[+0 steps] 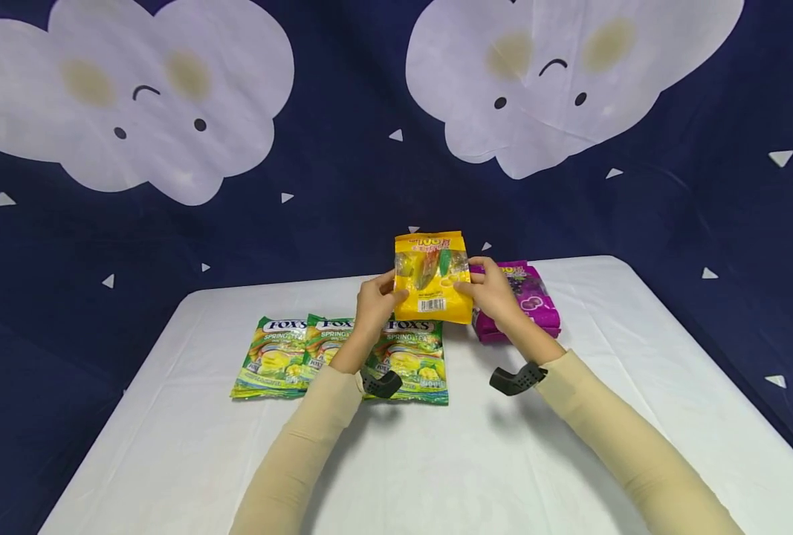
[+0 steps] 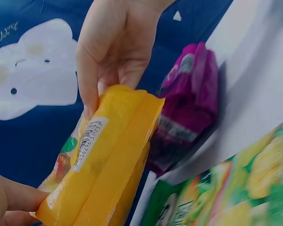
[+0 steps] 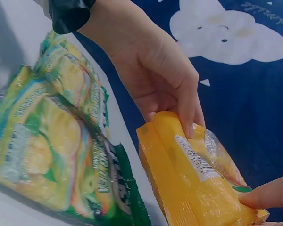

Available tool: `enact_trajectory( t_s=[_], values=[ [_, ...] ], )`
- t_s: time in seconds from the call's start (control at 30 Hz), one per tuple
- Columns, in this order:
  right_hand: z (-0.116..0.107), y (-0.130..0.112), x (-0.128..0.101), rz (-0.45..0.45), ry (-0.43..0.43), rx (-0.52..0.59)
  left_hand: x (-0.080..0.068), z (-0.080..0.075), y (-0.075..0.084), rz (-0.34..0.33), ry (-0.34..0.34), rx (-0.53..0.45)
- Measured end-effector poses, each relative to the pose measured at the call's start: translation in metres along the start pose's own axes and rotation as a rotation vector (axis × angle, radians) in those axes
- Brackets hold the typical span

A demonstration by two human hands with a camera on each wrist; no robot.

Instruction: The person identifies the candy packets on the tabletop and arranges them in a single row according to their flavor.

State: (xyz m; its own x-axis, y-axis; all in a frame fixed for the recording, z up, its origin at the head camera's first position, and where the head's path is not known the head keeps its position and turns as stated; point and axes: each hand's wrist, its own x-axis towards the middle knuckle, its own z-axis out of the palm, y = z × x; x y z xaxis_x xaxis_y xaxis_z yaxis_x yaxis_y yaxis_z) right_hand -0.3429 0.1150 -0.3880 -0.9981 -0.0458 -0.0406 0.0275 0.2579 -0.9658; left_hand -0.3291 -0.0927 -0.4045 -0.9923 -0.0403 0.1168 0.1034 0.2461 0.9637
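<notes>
**Yellow candy bag held up in both hands**

Nearest the person, three green Fox's Spring Tea candy bags [image 1: 342, 357] lie overlapping in a row on the white table [image 1: 436, 461], left of its middle. Above them, the left hand [image 1: 374, 301] and right hand [image 1: 493, 290] hold a yellow candy bag [image 1: 434, 276] upright, clear of the table, barcode facing the person. Each hand pinches one side edge between thumb and curled fingers. Beyond the right hand, near the far edge, lies a purple candy bag [image 1: 526, 297].
</notes>
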Motion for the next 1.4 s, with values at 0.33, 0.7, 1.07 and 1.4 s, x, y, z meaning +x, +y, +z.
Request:
enact_trajectory(
  t_s=[0.33, 0.7, 1.07, 1.4],
  values=[
    [-0.008, 0.011, -0.029, -0.002, -0.075, -0.029, -0.037, 0.002, -0.004, -0.006, 0.005, -0.043],
    [-0.020, 0.023, -0.057, 0.026, -0.137, -0.099, -0.067, 0.009, -0.007, -0.045, -0.034, -0.064],
    [-0.025, 0.028, -0.070, 0.007, -0.136, -0.113, -0.075, 0.017, -0.012, -0.010, -0.034, -0.068],
    [-0.033, 0.035, -0.078, 0.007, -0.138, -0.142, -0.081, 0.024, -0.015, -0.009, -0.049, -0.012]
  ],
)
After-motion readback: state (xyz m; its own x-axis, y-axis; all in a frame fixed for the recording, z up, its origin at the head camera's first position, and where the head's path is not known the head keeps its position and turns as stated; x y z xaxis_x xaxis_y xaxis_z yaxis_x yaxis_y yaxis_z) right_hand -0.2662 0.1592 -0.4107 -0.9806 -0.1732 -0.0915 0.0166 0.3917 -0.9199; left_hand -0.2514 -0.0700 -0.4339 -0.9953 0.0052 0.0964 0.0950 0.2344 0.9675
